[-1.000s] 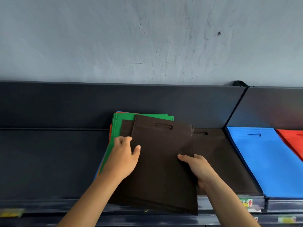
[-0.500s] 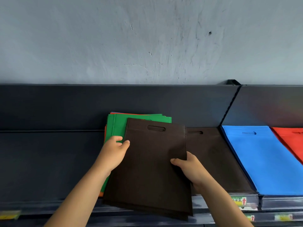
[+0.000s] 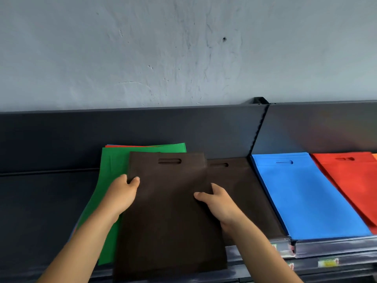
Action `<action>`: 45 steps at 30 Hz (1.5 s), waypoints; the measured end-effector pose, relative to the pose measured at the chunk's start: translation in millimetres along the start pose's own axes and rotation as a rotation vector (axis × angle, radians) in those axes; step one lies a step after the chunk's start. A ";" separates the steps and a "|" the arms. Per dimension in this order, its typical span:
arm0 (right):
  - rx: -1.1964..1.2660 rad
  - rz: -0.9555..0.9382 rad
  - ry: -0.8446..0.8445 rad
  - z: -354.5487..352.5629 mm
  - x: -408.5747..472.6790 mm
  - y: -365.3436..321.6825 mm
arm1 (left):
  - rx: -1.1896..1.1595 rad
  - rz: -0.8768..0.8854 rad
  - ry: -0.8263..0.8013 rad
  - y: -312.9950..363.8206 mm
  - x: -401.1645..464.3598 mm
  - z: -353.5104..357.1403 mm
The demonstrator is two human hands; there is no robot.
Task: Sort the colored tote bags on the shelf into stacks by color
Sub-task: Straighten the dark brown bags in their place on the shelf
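A dark brown tote bag point(image 3: 169, 211) is lifted over the shelf, its lower end hanging past the front edge. My left hand point(image 3: 122, 193) grips its left edge and my right hand point(image 3: 216, 203) grips its right edge. Under it on the left lies a mixed pile with a green bag point(image 3: 114, 166) on top and red and blue edges showing at the back. To the right lies a stack of brown bags point(image 3: 244, 193), partly covered by the held bag. Further right lie a blue stack point(image 3: 306, 197) and a red stack point(image 3: 350, 180).
The dark shelf point(image 3: 44, 211) has a back panel and a divider point(image 3: 258, 131) between the brown and blue stacks. Price labels point(image 3: 326, 263) line the front rail. An orange corner point(image 3: 375, 156) shows at the far right edge. A grey wall rises behind.
Both hands have kept hold of the brown bag; my left hand changed from lying flat on it to gripping its left edge, and more of the green bag shows.
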State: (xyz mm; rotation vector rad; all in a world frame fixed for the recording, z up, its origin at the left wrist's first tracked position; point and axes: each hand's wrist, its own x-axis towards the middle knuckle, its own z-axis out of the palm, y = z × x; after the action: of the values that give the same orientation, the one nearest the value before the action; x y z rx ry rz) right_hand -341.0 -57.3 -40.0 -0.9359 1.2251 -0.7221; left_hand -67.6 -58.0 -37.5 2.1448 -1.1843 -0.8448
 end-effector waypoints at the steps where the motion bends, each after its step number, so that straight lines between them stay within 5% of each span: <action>1: -0.008 0.002 -0.015 0.8 5.2 2.0 | -0.009 -0.019 0.010 -0.1 0.9 -0.4; 8: -0.315 -0.109 -0.013 24.6 27.1 4.6 | 0.012 -0.060 0.084 -0.7 5.5 -23.3; 12: -0.281 -0.051 0.001 15.2 23.6 -2.9 | -0.017 0.002 0.088 15.8 -4.3 -24.7; 22: -0.361 -0.076 0.186 -110.6 -7.2 -51.6 | -0.259 0.125 -0.113 86.0 -30.5 50.3; 32: -0.551 0.037 0.374 -175.4 33.0 8.1 | -0.120 0.085 -0.312 103.4 -37.0 132.1; 45: -0.698 -0.033 0.375 -164.4 63.2 13.7 | -0.046 0.101 -0.268 103.0 -19.8 146.2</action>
State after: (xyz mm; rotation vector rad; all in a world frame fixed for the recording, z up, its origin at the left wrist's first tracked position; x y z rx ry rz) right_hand -488.7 -138.7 -92.5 -1.4308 1.8562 -0.5056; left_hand -238.4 -111.6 -55.1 1.9611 -1.3774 -1.1283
